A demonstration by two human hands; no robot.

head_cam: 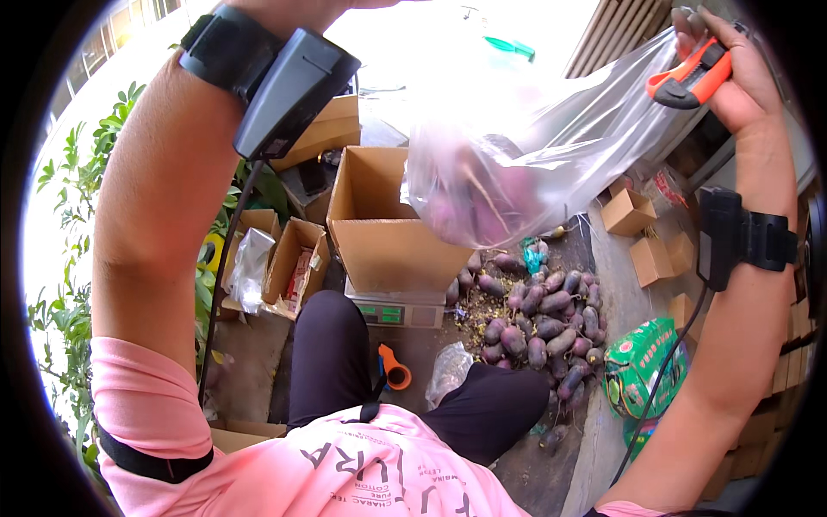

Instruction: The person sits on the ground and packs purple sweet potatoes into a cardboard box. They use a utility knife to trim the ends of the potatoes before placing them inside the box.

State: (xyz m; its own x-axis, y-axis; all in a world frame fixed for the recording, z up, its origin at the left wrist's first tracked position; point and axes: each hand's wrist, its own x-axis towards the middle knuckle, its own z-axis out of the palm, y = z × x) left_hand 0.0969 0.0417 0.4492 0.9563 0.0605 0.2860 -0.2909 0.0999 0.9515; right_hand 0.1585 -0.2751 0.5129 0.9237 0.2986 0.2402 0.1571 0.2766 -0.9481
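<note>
My right hand (740, 81) is raised at the upper right. It grips the gathered end of a clear plastic bag (581, 139), with an orange and black utility knife (690, 74) also in the hand. Purple root vegetables (481, 194) fill the bag's lower part, which hangs beside and partly over an open cardboard box (400, 249). The box stands on a digital scale (394, 313). Of my left hand (297, 11), only the part near the wrist shows at the top edge; its fingers are cut off, so its hold is hidden.
Many loose purple root vegetables (549, 323) lie right of the scale. An orange tape dispenser (394, 368) and a crumpled clear bag (450, 371) lie near my knees. Open cartons (300, 258) stand left, small boxes (627, 213) and a green package (643, 368) right.
</note>
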